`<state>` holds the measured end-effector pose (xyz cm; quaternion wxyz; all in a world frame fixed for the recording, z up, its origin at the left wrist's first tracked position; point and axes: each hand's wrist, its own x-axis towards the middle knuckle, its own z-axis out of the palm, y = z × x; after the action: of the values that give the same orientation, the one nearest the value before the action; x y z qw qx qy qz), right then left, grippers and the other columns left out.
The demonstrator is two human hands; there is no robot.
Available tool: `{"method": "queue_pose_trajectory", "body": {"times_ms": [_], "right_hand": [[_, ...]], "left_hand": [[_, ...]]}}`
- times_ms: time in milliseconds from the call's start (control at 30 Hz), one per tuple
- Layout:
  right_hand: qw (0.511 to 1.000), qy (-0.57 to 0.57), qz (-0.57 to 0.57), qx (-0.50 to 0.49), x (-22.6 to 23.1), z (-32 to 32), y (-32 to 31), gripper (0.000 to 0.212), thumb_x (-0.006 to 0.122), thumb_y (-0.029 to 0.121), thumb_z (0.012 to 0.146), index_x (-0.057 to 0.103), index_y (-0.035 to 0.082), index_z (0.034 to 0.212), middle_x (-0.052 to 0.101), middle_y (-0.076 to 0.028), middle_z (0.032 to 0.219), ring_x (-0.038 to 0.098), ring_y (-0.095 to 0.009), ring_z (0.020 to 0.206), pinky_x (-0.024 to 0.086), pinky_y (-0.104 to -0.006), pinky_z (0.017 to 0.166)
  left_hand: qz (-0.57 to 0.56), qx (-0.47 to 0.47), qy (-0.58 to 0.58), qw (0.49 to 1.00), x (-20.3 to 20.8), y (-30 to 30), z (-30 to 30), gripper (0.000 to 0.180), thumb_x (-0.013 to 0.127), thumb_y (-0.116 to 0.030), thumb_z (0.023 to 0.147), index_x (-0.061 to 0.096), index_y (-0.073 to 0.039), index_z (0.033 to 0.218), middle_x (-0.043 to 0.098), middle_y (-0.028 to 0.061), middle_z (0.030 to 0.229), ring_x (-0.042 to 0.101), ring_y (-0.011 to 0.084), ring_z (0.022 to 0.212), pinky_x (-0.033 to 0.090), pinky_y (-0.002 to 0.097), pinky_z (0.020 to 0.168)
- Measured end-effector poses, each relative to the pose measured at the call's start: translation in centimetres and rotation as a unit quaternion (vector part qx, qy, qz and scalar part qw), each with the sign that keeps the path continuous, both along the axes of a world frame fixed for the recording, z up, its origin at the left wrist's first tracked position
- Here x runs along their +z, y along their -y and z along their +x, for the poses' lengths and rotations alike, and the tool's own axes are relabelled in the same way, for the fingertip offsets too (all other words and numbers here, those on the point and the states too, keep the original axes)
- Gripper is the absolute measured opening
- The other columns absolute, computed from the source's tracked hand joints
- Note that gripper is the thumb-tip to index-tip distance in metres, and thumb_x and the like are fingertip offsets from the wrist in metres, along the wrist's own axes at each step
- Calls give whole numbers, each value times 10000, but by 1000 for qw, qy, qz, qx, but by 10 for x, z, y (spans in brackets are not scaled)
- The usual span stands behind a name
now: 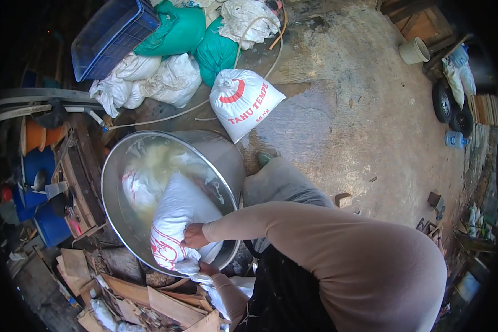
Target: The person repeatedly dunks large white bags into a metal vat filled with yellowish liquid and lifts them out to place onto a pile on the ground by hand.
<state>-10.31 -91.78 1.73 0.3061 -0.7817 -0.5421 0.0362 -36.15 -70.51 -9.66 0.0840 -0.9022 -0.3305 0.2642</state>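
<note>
A large round metal drum [106, 203] holds cloudy yellowish water. A full white sack with red print [185, 207] leans in it against the near rim, its lower part in the water. My right hand [195, 236] is closed on the sack's side, fingers partly hidden. Just below, at the rim, my left hand [208, 269] grips the sack's gathered end; its fingers show only in part. Another white sack [137, 188] lies partly under water at the drum's left side.
A tied white sack with red print [248, 105] stands on the wet concrete floor [359, 127] beyond the drum. Green sacks [177, 27] and a blue crate [108, 41] are piled behind. A hose [160, 118] crosses the floor. Wood scraps [171, 303] lie near the drum.
</note>
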Motion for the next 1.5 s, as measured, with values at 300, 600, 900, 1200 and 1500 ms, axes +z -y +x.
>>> {"method": "queue_pose_trajectory", "body": {"times_ms": [300, 600, 900, 1200, 1500], "right_hand": [[995, 96, -25, 0, -9, -8, -19, 172, 550, 232, 823, 602, 88, 904, 639, 1, 623, 647, -175, 628, 434, -371, 627], [975, -209, -51, 55, 26, 6, -22, 449, 685, 134, 623, 533, 42, 1035, 637, -104, 686, 653, -317, 732, 457, -461, 662], [912, -396, -68, -80, 74, 69, -22, 346, 670, 66, 614, 551, 103, 936, 605, -134, 716, 624, -387, 752, 448, -513, 647], [897, -416, -90, -115, 78, 83, -9, 314, 656, 45, 614, 568, 124, 904, 619, -113, 729, 631, -369, 764, 452, -503, 665], [887, -432, -17, -162, 73, 94, -26, 320, 644, 47, 611, 575, 91, 920, 664, -121, 801, 651, -359, 801, 480, -464, 692]], "left_hand": [[-41, 11, -85, 995, 26, -1, -12, 512, 646, -233, 842, 522, -57, 1306, 516, 175, 1376, 506, 298, 1259, 366, 421, 1092], [-6, -139, -194, 971, 88, 22, -19, 521, 604, -322, 907, 512, -53, 1344, 498, 183, 1402, 504, 286, 1266, 381, 423, 1084], [-213, 191, 425, 859, 138, 42, 51, 289, 580, -129, 856, 642, 27, 1091, 646, 194, 1108, 590, 349, 1004, 473, 432, 855], [-277, 115, 390, 871, 133, 32, 60, 474, 514, -36, 834, 543, 13, 1304, 594, 200, 1253, 550, 340, 1158, 450, 402, 947], [-316, 32, 367, 874, 176, 20, 96, 481, 482, -133, 941, 441, 30, 1391, 474, 207, 1413, 462, 303, 1299, 362, 379, 1076]]}}
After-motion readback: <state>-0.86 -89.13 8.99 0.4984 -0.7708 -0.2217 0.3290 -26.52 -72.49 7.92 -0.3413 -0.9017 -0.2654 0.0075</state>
